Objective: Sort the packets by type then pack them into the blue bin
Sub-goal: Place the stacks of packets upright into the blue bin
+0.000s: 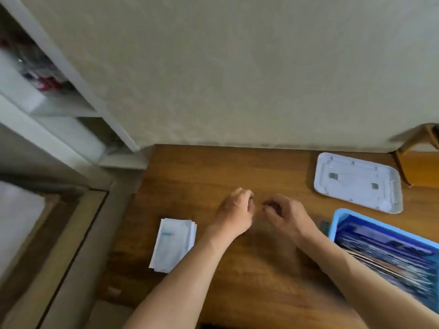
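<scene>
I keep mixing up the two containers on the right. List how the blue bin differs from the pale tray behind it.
The blue bin is bright blue; the pale tray is greyish white. The bin has tall walls and is filled with dark packets; the tray is shallow and holds no packets. The bin is cut by the frame's edge; the tray shows whole. Both are rounded rectangles on the wooden table.
</scene>
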`<state>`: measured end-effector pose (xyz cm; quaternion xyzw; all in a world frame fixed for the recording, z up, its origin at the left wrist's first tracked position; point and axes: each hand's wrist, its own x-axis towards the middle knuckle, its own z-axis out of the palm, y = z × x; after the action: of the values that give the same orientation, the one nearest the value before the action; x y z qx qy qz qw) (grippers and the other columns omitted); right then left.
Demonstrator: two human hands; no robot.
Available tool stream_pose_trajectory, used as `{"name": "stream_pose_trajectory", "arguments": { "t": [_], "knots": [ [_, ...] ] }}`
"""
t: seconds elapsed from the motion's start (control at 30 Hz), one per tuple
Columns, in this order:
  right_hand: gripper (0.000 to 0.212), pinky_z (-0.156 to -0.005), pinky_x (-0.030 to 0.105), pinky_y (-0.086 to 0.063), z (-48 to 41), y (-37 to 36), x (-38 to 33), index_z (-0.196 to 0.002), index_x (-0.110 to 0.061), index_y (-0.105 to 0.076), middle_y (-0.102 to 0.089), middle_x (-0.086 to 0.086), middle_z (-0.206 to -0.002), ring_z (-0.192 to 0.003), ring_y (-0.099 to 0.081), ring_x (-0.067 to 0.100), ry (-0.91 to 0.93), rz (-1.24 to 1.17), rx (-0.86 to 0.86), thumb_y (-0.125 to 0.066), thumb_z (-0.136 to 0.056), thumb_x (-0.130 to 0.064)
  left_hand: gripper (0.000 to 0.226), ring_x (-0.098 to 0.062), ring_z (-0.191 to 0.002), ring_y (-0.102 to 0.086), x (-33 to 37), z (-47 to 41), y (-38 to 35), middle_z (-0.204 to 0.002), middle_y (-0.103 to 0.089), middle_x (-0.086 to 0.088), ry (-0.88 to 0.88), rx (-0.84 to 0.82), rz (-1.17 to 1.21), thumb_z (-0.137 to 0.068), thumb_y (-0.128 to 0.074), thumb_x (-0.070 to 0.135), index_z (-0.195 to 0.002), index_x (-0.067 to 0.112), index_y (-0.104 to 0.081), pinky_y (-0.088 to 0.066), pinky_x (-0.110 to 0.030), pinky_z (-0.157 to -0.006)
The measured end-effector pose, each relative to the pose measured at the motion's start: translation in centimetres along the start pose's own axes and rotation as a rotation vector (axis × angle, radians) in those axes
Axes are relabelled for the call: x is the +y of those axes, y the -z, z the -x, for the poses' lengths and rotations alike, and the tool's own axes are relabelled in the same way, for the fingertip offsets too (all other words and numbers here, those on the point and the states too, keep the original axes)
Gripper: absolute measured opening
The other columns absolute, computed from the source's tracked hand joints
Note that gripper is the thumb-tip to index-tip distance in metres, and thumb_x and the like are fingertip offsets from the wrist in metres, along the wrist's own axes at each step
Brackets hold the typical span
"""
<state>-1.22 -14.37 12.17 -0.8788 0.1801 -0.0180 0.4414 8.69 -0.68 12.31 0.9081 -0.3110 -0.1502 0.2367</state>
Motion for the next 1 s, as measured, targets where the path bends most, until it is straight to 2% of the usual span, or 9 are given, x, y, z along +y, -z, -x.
{"name": "stream_pose_trajectory", "arguments": {
  "t": [0.13,0.23,0.33,0.43,0.53,0.7,0.8,0.87,1.0],
  "knots": [
    [0.01,-0.078,0.044,-0.062,-2.9,-10.1,-3.2,-0.097,-0.019,-0.069,-0.075,0.008,-0.094,-0.079,-0.071,0.021,-0.322,-0.29,-0.177,-0.06,-0.091,-0.019,0.026,-0.027,-0.115,-0.059,-11.3,4.1,3.2,-0.122,-0.061,-0.01,0.349,0.1,0.076,-0.101,-0.051,0.015,-0.123,0.009,-0.064,-0.043,-0.027,-0.086],
    [0.016,-0.073,0.041,-0.059,-3.6,-16.8,-4.9,-0.108,-0.008,-0.065,-0.07,0.02,-0.111,-0.083,-0.068,0.026,-0.582,-0.496,-0.237,-0.056,-0.097,-0.016,0.032,-0.024,-0.124,-0.055,-18.2,7.9,4.1,-0.138,-0.051,-0.007,0.604,0.113,0.128,-0.104,-0.051,0.022,-0.135,0.016,-0.054,-0.048,-0.029,-0.092],
    [0.018,-0.073,0.042,-0.056,-3.4,-21.2,-5.6,-0.11,-0.012,-0.064,-0.068,0.015,-0.111,-0.093,-0.066,0.029,-0.723,-0.552,-0.256,-0.057,-0.097,-0.021,0.05,-0.027,-0.141,-0.044,-22.2,10.5,3.6,-0.158,-0.035,-0.004,0.759,0.01,0.145,-0.107,-0.048,0.033,-0.154,0.021,-0.037,-0.05,-0.036,-0.1],
    [0.019,-0.08,0.047,-0.058,-3.3,-24.0,-5.7,-0.107,-0.013,-0.067,-0.073,0.01,-0.105,-0.098,-0.069,0.029,-0.802,-0.564,-0.245,-0.061,-0.092,-0.024,0.057,-0.028,-0.147,-0.039,-24.4,11.4,2.5,-0.164,-0.03,-0.004,0.784,-0.051,0.18,-0.107,-0.047,0.037,-0.159,0.022,-0.03,-0.047,-0.042,-0.109],
    [0.015,-0.082,0.05,-0.06,-3.4,-25.3,-6.1,-0.106,-0.011,-0.067,-0.075,0.009,-0.1,-0.094,-0.072,0.028,-0.853,-0.568,-0.184,-0.061,-0.095,-0.018,0.05,-0.025,-0.134,-0.051,-25.5,10.8,1.6,-0.154,-0.04,-0.003,0.769,-0.031,0.279,-0.107,-0.05,0.033,-0.154,0.02,-0.039,-0.054,-0.037,-0.098],
    [0.016,-0.074,0.045,-0.063,-3.7,-26.0,-6.5,-0.105,-0.003,-0.066,-0.075,0.012,-0.103,-0.091,-0.073,0.03,-0.928,-0.603,-0.155,-0.069,-0.093,-0.013,0.037,-0.022,-0.123,-0.06,-25.6,9.0,0.8,-0.139,-0.056,-0.002,0.76,-0.018,0.403,-0.104,-0.056,0.026,-0.14,0.02,-0.05,-0.058,-0.029,-0.083],
    [0.02,-0.08,0.047,-0.063,-3.6,-26.5,-7.1,-0.104,-0.005,-0.065,-0.072,0.01,-0.103,-0.089,-0.072,0.029,-0.948,-0.556,-0.194,-0.076,-0.09,-0.014,0.025,-0.017,-0.107,-0.061,-25.3,8.6,1.1,-0.133,-0.061,-0.004,0.772,-0.029,0.463,-0.103,-0.057,0.02,-0.128,0.019,-0.052,-0.051,-0.018,-0.066],
    [0.031,-0.082,0.049,-0.062,-3.5,-27.0,-7.5,-0.112,-0.004,-0.066,-0.073,0.012,-0.107,-0.091,-0.073,0.03,-0.937,-0.505,-0.205,-0.08,-0.086,-0.014,0.02,-0.015,-0.101,-0.057,-25.4,8.5,1.2,-0.129,-0.062,-0.004,0.778,-0.043,0.491,-0.102,-0.058,0.016,-0.12,0.021,-0.05,-0.049,-0.02,-0.065],
    [0.032,-0.068,0.035,-0.063,-2.6,-27.5,-7.8,-0.112,-0.009,-0.065,-0.072,0.004,-0.098,-0.085,-0.072,0.021,-0.816,-0.425,-0.151,-0.08,-0.084,-0.011,0.021,-0.012,-0.1,-0.056,-25.7,8.6,1.3,-0.116,-0.059,0.002,0.802,-0.051,0.582,-0.101,-0.059,0.013,-0.118,0.022,-0.05,-0.042,-0.016,-0.06]
  ]
}}
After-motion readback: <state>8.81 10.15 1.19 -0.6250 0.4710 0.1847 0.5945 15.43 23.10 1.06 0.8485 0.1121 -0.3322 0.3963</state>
